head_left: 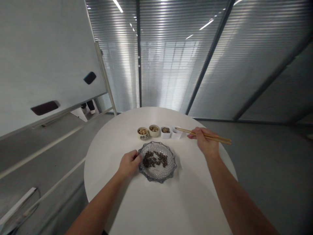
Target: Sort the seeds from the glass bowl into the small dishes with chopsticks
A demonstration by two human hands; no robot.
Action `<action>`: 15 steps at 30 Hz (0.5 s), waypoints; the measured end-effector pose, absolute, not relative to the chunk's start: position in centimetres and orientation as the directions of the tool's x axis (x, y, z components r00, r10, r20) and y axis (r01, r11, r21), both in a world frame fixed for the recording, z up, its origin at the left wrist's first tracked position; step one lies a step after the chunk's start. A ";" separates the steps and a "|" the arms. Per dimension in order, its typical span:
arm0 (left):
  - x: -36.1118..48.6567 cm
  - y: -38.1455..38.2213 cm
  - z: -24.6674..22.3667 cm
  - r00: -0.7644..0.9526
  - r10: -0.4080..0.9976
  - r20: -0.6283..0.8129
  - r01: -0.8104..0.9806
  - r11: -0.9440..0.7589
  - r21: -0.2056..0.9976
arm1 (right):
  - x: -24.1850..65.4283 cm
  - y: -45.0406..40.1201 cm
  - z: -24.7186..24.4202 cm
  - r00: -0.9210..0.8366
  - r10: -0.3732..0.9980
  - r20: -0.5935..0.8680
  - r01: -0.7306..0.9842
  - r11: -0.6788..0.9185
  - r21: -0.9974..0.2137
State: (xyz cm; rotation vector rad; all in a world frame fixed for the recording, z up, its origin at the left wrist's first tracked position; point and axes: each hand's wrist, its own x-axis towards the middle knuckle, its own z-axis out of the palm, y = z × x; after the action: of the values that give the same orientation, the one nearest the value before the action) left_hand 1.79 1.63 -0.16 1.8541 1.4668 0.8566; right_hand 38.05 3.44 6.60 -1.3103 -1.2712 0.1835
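A scalloped clear glass bowl (157, 178) stands on the round white table, with many small dark brown beans (154, 159) spread over its bottom. My left hand (129, 163) is closed on the bowl's left rim. Wooden chopsticks (217, 138) are held in my right hand (204, 141), their tips over the rightmost white cup (176, 134). Whether anything is pinched between the tips is too small to tell. Left of that cup stand a white square cup (165, 135) with dark bits and two round cream cups (154, 134), (142, 136) holding pale pieces.
The round white table (110, 147) has its curved edge near both my arms. A whiteboard (49, 58) on a metal frame rises at the left, with two dark erasers on it. Glass partitions with blinds (168, 75) stand behind the table. Part of a person's legs (91, 106) shows beneath the whiteboard.
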 end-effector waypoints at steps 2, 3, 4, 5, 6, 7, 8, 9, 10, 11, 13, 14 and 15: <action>1.8 1.6 -0.2 0.171 0.980 0.106 0.576 -0.186 0.796 | 38.8 4.7 6.2 0.429 0.746 0.509 0.450 0.311 -0.837; 1.8 1.6 -0.2 0.168 0.980 0.103 0.575 -0.182 0.798 | 38.9 5.1 6.0 0.448 0.754 0.480 0.404 0.308 -0.861; 1.8 1.7 -0.3 0.166 0.981 0.102 0.574 -0.180 0.799 | 39.0 5.3 5.8 0.462 0.759 0.458 0.360 0.312 -0.879; 1.9 1.7 -0.2 0.165 0.981 0.102 0.574 -0.180 0.799 | 39.0 5.4 5.7 0.475 0.760 0.443 0.314 0.324 -0.892; 1.9 1.6 -0.2 0.166 0.981 0.102 0.576 -0.181 0.797 | 39.0 5.4 5.6 0.491 0.756 0.432 0.270 0.340 -0.901; 1.9 1.6 -0.1 0.168 0.981 0.102 0.580 -0.182 0.794 | 39.0 5.4 5.6 0.506 0.752 0.422 0.229 0.355 -0.907; 1.9 1.6 0.0 0.169 0.980 0.102 0.584 -0.183 0.791 | 38.9 5.2 5.7 0.519 0.749 0.412 0.189 0.370 -0.910; 1.9 1.6 0.1 0.172 0.980 0.101 0.588 -0.185 0.788 | 38.9 5.0 5.8 0.532 0.743 0.406 0.152 0.388 -0.909; 1.9 1.5 0.2 0.172 0.980 0.101 0.591 -0.185 0.785 | 38.8 4.6 6.0 0.542 0.737 0.403 0.116 0.409 -0.905; 1.9 1.5 0.3 0.173 0.980 0.100 0.594 -0.185 0.783 | 38.6 4.2 6.2 0.547 0.736 0.400 0.078 0.431 -0.899; 2.0 1.5 0.5 0.169 0.981 0.100 0.596 -0.182 0.782 | 37.9 3.2 6.6 0.529 0.756 0.386 -0.004 0.457 -0.890; 2.0 1.4 0.5 0.168 0.981 0.100 0.595 -0.182 0.783 | 37.3 2.5 6.7 0.502 0.782 0.370 -0.048 0.452 -0.891; 2.0 1.4 0.4 0.167 0.981 0.101 0.593 -0.182 0.784 | 36.5 1.8 6.7 0.458 0.819 0.346 -0.085 0.428 -0.900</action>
State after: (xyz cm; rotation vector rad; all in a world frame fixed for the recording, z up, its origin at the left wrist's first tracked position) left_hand 1.99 1.45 0.44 1.8534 1.4874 0.8400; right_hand 36.54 1.85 6.74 -0.9609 -0.9225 0.6774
